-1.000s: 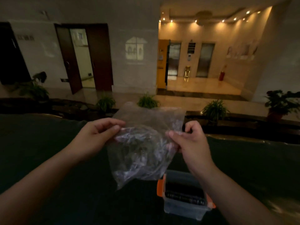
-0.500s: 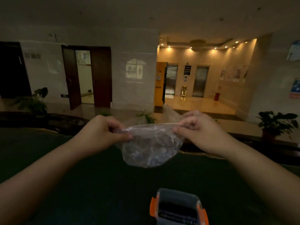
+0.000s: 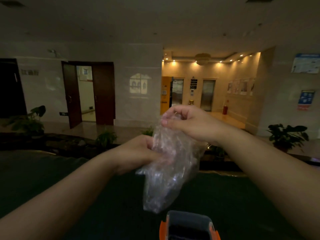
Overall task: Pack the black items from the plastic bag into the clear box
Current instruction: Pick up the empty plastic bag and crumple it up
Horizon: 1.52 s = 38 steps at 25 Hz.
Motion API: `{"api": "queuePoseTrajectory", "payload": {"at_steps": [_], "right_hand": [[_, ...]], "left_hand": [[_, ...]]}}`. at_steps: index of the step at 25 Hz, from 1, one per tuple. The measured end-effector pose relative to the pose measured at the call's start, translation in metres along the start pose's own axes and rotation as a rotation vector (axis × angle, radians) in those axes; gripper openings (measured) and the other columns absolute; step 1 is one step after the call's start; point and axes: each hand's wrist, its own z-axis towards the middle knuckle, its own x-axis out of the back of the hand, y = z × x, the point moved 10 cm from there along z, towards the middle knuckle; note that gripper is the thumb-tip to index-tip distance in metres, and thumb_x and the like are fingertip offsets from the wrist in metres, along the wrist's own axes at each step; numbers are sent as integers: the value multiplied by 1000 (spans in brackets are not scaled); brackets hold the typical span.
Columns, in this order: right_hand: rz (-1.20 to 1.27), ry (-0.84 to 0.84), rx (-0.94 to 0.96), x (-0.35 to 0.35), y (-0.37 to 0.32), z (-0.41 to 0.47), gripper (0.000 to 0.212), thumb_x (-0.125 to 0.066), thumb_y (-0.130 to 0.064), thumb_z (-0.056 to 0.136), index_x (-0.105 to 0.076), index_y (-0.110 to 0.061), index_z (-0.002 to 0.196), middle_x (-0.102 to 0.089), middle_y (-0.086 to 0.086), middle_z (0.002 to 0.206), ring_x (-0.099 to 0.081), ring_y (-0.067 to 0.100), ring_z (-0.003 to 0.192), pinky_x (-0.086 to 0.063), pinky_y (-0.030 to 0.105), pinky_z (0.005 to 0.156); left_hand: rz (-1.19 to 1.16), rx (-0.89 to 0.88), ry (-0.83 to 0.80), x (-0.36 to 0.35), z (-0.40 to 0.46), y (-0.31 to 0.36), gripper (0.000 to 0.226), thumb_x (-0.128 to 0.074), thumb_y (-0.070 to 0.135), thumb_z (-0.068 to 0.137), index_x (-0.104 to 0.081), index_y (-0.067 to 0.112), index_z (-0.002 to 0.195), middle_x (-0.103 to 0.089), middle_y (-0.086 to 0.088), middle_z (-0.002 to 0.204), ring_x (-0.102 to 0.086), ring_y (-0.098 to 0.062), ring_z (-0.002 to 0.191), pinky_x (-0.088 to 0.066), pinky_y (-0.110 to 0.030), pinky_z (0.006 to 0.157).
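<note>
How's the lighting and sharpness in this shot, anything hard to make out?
Head view: dim foreground, bright warm-lit lobby behind; the crinkled clear plastic bag between left hand and right hand is hazy, contents unreadable; the clear box with orange latches is cropped at the bottom edge.

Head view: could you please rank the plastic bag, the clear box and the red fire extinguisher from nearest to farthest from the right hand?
1. Plastic bag: pinched at its top by the right hand.
2. Clear box: below, at the bottom edge, on the dark table.
3. Red fire extinguisher: far back, beside the lifts.
</note>
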Motion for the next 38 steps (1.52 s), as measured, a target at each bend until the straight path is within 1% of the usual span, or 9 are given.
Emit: {"api": "queuePoseTrajectory", "payload": {"at_steps": [4, 8, 13, 18, 25, 29, 32, 35, 38], "right_hand": [[601, 177, -255, 16, 48, -8, 65, -72, -70, 77, -71, -27, 126, -77, 0, 119, -74, 21, 108, -54, 48, 93], [928, 0, -380, -24, 75, -24, 106, -67, -82, 67, -63, -1, 136, -67, 27, 126, -62, 40, 127, -38, 62, 112], [594, -9, -251, -23, 54, -20, 75, -79, -73, 67, -70, -28, 127, -78, 2, 120, -73, 21, 113, -48, 53, 105], [528, 125, -328, 0, 68, -19, 22, -69, -23, 95, -75, -14, 114, -81, 7, 107, -77, 24, 101, -56, 54, 100], [1026, 62, -159, 5, 60, -14, 40, -55, 0, 94, -70, -14, 129, -71, 22, 129, -68, 39, 119, -59, 52, 93], [959, 135, -108, 15, 59, -10, 46, -52, -27, 95, -63, 12, 117, -75, 25, 109, -73, 38, 104, -61, 49, 90], [638, 93, -119, 15, 51, -6, 40, -69, -47, 90, -80, -11, 103, -80, 11, 105, -76, 28, 101, -59, 49, 93], [361, -58, -65, 4, 33, -2, 16, -88, -19, 72, -73, -25, 74, -72, 4, 89, -70, 23, 82, -60, 41, 78], [272, -69, -73, 2, 18, 1, 36, -81, 2, 76, -67, -24, 97, -72, 14, 102, -73, 32, 87, -61, 49, 82]], "left_hand": [[-315, -59, 88, 11, 11, 3, 27, -79, 21, 82, -77, 13, 108, -77, -10, 110, -73, -27, 104, -60, -33, 81], [-292, -66, 268, 37, 21, 12, 24, -72, 10, 88, -74, 6, 112, -77, -11, 108, -74, -27, 101, -62, -39, 83], [343, -209, 487, 54, 18, 48, 4, -82, 21, 84, -80, 22, 88, -80, 7, 79, -76, -8, 75, -61, -23, 65], [140, -134, 428, 69, 18, 35, 18, -81, 24, 81, -78, 16, 96, -81, -1, 87, -78, -17, 81, -64, -31, 68], [-524, -119, 212, 67, 16, 13, 21, -64, 9, 88, -71, 19, 104, -73, -17, 116, -71, -38, 105, -62, -49, 82], [-454, -194, 227, 69, 11, 21, 29, -48, 24, 88, -68, 10, 74, -63, -19, 98, -61, -38, 94, -53, -48, 80], [-154, -207, 366, 74, 5, 33, 38, -65, 47, 87, -66, 15, 67, -65, -12, 88, -65, -35, 89, -56, -50, 83], [81, -74, 216, 54, 11, 33, 49, -92, 37, 64, -64, 17, 98, -74, -4, 101, -74, -24, 93, -62, -42, 81], [240, 103, 4, 26, 16, 16, 49, -86, 22, 76, -66, 24, 120, -74, -1, 115, -73, -16, 102, -59, -43, 91]]}}
